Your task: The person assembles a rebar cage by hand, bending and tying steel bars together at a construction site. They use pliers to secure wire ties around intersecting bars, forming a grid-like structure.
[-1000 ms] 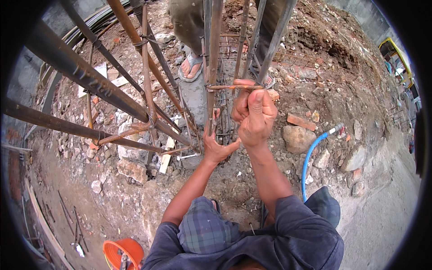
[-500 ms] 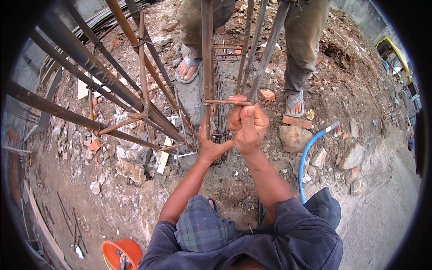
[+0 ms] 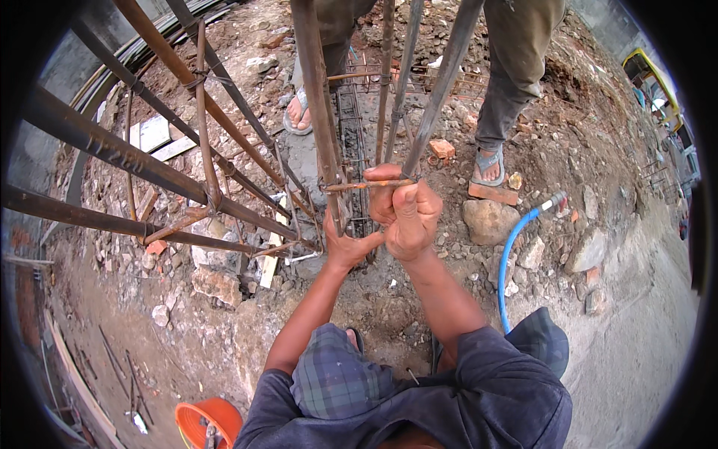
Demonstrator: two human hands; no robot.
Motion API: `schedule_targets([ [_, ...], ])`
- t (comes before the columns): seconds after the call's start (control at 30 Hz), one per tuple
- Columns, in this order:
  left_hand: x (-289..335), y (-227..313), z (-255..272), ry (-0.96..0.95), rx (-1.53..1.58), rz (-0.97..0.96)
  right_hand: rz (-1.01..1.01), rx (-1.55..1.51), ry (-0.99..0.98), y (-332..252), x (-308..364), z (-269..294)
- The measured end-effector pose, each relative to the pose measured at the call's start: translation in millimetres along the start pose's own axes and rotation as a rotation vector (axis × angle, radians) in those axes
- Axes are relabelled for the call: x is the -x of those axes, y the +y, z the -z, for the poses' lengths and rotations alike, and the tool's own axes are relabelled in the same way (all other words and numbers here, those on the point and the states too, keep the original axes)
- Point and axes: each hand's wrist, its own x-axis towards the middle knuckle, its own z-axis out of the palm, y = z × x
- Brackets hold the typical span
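Observation:
In front of me stand upright steel rebars joined by a short rusty stirrup [image 3: 355,186] lying crosswise. My left hand [image 3: 348,247] is closed around the lower part of the left rebar [image 3: 318,112], its thumb pointing right toward my other hand. Just below the right rebar [image 3: 441,90], my right hand [image 3: 407,221] is curled with the index finger hooked over the stirrup and the thumb raised against it. Thin tie wire seems to sit at the stirrup's corners. What lies inside the right palm is hidden.
Another cage of slanting rebars [image 3: 149,165] rises close on my left. Across from me stands a person in sandals, one foot [image 3: 488,166] by a brick [image 3: 493,194]. A blue hose [image 3: 505,262] curves at the right; an orange bucket [image 3: 224,416] sits lower left. Rubble surrounds us.
The left rebar's upper end has swung left, and the stirrup has shifted slightly left and down. The neighbouring cage leans further left in view. Both hands keep their grip.

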Motion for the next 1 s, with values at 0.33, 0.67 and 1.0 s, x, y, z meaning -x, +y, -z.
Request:
schedule_targets([
  [0.33,4.0,-10.4,11.7,-0.023,-0.194,-0.147,-0.018,0.091,0.067,6.8,21.0,9.8],
  [0.67,0.3,-10.5,29.0,-0.147,0.159,0.076,0.053,0.154,0.104,9.2,24.0,2.8],
  [1.0,-12.2,9.9,29.8,-0.225,0.325,0.238,0.018,0.222,0.121,0.4,22.3,9.7],
])
